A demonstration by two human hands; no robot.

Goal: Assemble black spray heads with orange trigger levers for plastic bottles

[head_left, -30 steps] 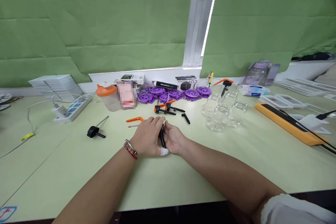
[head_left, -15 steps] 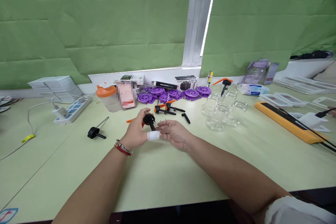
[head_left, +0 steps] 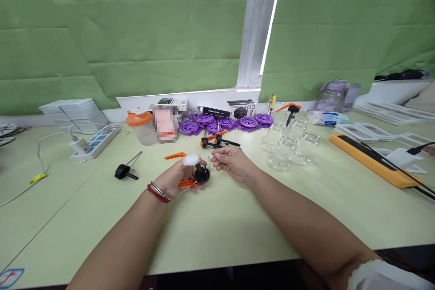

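Note:
My left hand (head_left: 180,174), its thumb wrapped in white, is closed round a black round-headed plastic part (head_left: 201,175) with a short stem. An orange ribbed lever (head_left: 188,184) and a thin metal rod (head_left: 181,191) stick out from the same grip. My right hand (head_left: 231,163) is beside it, thumb and fingertips pinched together. A thin metal pin (head_left: 210,164) shows just left of those fingertips; whether they hold it I cannot tell. Beyond my left hand lies a loose orange lever (head_left: 175,156). Black-and-orange assemblies (head_left: 217,140) lie behind my right hand.
Left on the table is another black part with a rod (head_left: 122,171). Purple discs (head_left: 204,120) line the back. Clear glass vessels (head_left: 287,149) stand to the right, before an orange power strip (head_left: 374,161). An orange-lidded shaker cup (head_left: 140,127) and white power strip (head_left: 97,142) are back left.
My left hand has turned over, swinging the black part's head lower and bringing the orange lever and rod into view. My right hand has risen slightly and its fingers have drawn into a pinch.

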